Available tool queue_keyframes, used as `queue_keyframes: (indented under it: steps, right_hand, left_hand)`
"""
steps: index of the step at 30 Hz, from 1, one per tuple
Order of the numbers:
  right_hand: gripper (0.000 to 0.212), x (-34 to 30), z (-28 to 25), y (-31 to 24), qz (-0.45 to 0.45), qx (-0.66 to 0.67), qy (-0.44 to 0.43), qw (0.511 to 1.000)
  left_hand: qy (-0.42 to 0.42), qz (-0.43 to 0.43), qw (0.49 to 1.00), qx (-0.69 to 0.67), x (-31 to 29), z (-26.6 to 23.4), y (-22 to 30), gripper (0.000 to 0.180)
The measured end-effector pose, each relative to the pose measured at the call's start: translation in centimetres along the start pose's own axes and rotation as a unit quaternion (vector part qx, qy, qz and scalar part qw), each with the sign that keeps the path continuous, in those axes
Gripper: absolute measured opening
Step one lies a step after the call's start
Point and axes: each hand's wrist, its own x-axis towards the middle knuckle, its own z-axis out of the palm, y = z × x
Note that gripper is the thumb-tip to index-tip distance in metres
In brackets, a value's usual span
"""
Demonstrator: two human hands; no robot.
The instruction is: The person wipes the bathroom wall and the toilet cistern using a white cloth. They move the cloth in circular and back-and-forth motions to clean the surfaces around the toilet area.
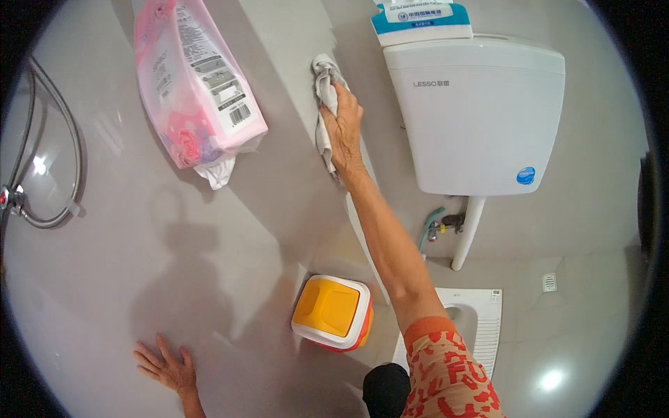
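Note:
My right arm, in an orange-patterned sleeve, reaches up across the middle of the view. The right hand is closed round a crumpled greyish-white cloth, pressing it against the pale tiled wall beside a corner edge. Part of the cloth is hidden under the palm. At the lower left my left hand lies flat on the wall with its fingers spread and nothing in it. A pink floral tissue package hangs to the left of the cloth, a white tissue end poking out of its bottom.
Right of my arm a white toilet cistern carries a blue-and-white tissue pack. Its white pipe runs down toward a squat toilet. Below stands a bin with a yellow lid. A metal shower hose loops at far left.

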Motion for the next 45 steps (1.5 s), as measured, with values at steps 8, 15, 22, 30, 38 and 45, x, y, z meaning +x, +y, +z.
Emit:
queue_keyframes:
  steps: [8, 15, 22, 30, 38, 45]
  right_hand:
    - [0.053, -4.2, -1.2, 12.6, 0.160, -0.092, -0.001, 0.983]
    - [0.054, -14.7, -6.6, 26.5, 0.310, -0.039, 0.041, 0.949]
    - [0.059, -5.7, -4.1, 12.1, 0.330, 0.022, -0.058, 0.942]
    - [0.061, -0.7, -3.0, 10.9, 0.231, 0.080, -0.082, 0.966]
    - [0.055, -14.2, -5.4, 21.8, 0.298, -0.031, -0.021, 0.954]
    - [0.050, -21.2, -7.1, 17.1, 0.342, -0.016, -0.007, 0.940]
  left_hand:
    - [-0.001, 0.020, 0.999, 0.044, 0.2, -0.1, -0.1, 0.062]
    - [0.009, 0.021, 1.000, 0.008, 0.7, 0.8, 1.5, 0.060]
    - [-0.012, 0.006, 1.000, 0.027, 0.7, -0.4, 0.3, 0.065]
    - [0.025, 0.032, 0.998, 0.052, 1.0, -0.5, 0.5, 0.060]
    - [0.035, 0.045, 0.996, 0.071, 1.0, -0.9, 0.4, 0.059]
    - [0.022, 0.030, 0.998, 0.052, 0.9, -0.4, 0.4, 0.060]
